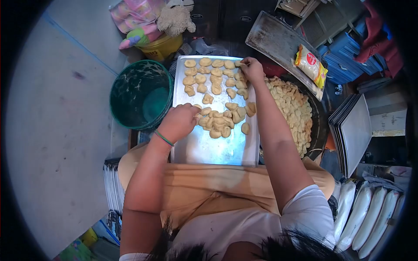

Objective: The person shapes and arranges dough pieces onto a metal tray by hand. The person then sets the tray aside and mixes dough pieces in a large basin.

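A metal baking tray (187,150) rests across my lap. Flattened pale dough pieces (205,61) lie in rough rows over its far half. Nearer its middle is a loose heap of dough pieces (216,124), some overlapping. My right hand (253,69) is at the tray's far right corner, thumb and fingers pinched on a dough piece (238,63) at the end of the farthest row. At the heap's left edge, my left hand (179,122) has its fingers curled around a dough piece, which they partly cover.
Left of the tray stands a green bucket (116,98). To the right, a large dark basin (321,126) holds many dough pieces. Beyond it, a yellow-and-white packet (311,65) lies on a worn tray (272,37). Stacked trays (355,135) lean at far right.
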The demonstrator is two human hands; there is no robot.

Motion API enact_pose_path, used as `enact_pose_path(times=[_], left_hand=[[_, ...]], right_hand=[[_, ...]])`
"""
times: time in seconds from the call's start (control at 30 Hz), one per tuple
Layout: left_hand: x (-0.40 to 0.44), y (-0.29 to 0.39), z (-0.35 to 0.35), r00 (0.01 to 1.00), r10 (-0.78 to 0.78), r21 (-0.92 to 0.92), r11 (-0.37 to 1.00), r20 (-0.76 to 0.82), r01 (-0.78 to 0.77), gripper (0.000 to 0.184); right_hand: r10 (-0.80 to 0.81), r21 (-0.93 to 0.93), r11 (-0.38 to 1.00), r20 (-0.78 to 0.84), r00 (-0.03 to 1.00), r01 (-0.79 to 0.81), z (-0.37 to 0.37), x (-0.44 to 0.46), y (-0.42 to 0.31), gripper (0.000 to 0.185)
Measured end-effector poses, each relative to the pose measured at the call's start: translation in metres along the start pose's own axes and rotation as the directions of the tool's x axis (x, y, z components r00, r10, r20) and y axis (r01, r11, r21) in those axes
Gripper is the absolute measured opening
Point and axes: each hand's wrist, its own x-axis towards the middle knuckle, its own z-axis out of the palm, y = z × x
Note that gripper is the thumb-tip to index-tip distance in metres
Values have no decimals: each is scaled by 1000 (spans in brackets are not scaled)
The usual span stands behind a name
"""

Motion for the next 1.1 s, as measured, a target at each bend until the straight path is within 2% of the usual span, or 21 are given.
enact_pose_path(times=[0.07,0.1,0.17,0.27,0.3,0.4,0.5,0.6,0.63,0.73,0.83,0.93,1.03,1.1], left_hand=[[5,-5,5,997,70,-89,993,-33,-72,31],[6,-7,6,994,101,-131,986,-52,-107,32],[9,-7,4,999,52,-59,997,-15,-53,32],[11,-6,4,999,12,-39,999,31,-11,33],[12,-6,4,999,10,-40,999,47,-8,33],[16,-4,9,998,64,-69,996,16,-63,33],[21,-4,13,997,79,-60,995,13,-78,33],[24,0,12,998,60,-21,998,25,-60,33],[25,0,15,997,71,-15,997,13,-71,32],[29,0,22,995,101,-7,995,-1,-101,30],[32,1,23,995,102,-12,995,17,-102,31],[35,-1,22,996,87,24,996,11,-87,31],[34,-2,22,998,69,40,997,-5,-69,31],[34,0,20,998,63,31,998,-2,-63,31]], right_hand=[[-85,-62,994,22,996,86,-3,-2,0,32],[-58,-70,996,-33,998,56,-6,-8,-4,32],[-11,-83,997,-145,989,-1,-19,-21,-17,30],[55,-214,977,202,978,-11,-29,-37,-28,26],[16,-159,987,107,994,1,-20,-38,-18,30],[10,-43,999,47,999,-8,-13,-30,-4,33],[-15,-112,994,-28,999,12,-27,-36,-9,34],[74,-190,982,256,964,-25,-50,-56,-32,26],[97,-103,992,273,957,-72,-41,-60,-25,27],[115,-16,993,122,986,-114,-24,-62,-15,31],[22,-98,995,43,999,-18,-27,-67,-14,31],[-3,-150,989,46,999,10,-36,-85,-28,28],[53,-114,993,183,982,-33,-35,-95,-31,27],[8,-51,999,128,992,-2,-32,-98,-28,28]])
